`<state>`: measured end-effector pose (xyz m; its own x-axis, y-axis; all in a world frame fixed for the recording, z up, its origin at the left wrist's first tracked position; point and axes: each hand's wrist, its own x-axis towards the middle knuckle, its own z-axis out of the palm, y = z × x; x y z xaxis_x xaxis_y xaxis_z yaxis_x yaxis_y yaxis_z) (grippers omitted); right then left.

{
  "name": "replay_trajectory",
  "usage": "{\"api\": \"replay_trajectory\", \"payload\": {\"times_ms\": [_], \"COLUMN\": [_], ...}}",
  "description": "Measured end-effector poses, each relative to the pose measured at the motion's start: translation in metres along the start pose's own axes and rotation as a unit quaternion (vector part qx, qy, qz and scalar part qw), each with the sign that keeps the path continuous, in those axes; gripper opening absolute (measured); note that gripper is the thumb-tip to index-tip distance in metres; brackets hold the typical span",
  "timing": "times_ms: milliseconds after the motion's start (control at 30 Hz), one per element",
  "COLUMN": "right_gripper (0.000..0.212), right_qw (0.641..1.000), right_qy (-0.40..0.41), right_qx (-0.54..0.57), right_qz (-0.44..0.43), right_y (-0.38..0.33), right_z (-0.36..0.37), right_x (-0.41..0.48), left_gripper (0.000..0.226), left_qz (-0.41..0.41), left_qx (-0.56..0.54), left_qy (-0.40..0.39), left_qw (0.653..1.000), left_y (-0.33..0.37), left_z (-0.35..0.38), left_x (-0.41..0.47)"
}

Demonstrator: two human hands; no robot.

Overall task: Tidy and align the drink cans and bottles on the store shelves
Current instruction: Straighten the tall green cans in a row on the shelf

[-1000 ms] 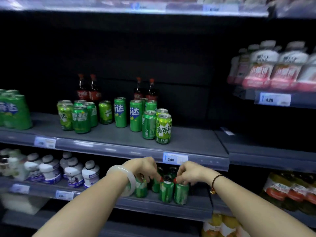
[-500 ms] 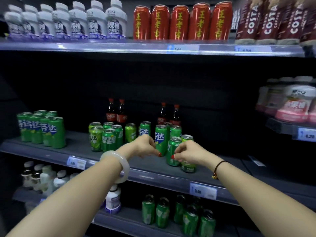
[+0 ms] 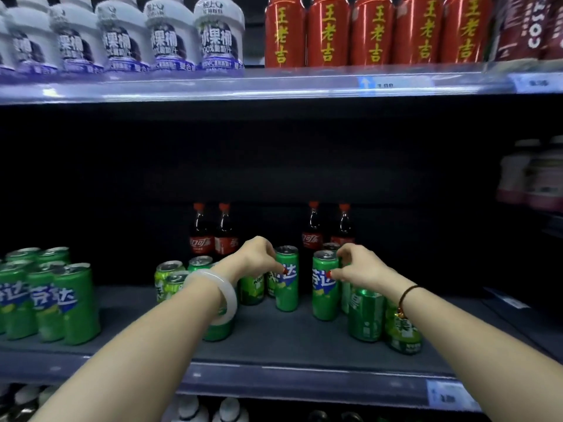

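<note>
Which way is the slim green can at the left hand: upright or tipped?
Upright. The slim green can stands on its base on the shelf, top rim level, with the left hand pinching its upper side.

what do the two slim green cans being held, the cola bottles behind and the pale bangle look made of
Left slim can and right slim can: likely aluminium, glossy printed sides, bare silvery lids. Cola bottles: probably clear plastic, dark liquid showing through. Bangle: milky, smooth, faintly translucent; jade-like stone or glass, cannot tell.
</note>
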<state>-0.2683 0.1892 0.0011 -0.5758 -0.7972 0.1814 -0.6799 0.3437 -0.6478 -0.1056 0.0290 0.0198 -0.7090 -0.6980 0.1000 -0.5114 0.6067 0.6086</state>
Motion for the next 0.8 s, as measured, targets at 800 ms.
{"api": "replay_trajectory", "payload": {"times_ms": [800], "right_gripper": [0.079], "right_qw": [1.000], "right_qy": [-0.009], "right_qx": [-0.010], "right_qz": [0.022], "right_y": [0.011], "right_z": [0.024], "right_x": [0.057], "left_gripper": [0.064], "left_qz": [-0.012], "left_qx": [-0.041], "left_qy": [0.004], "left_qw": [0.999], "left_y": [-0.015], "left_z": [0.035], "left_x": [0.075]}}
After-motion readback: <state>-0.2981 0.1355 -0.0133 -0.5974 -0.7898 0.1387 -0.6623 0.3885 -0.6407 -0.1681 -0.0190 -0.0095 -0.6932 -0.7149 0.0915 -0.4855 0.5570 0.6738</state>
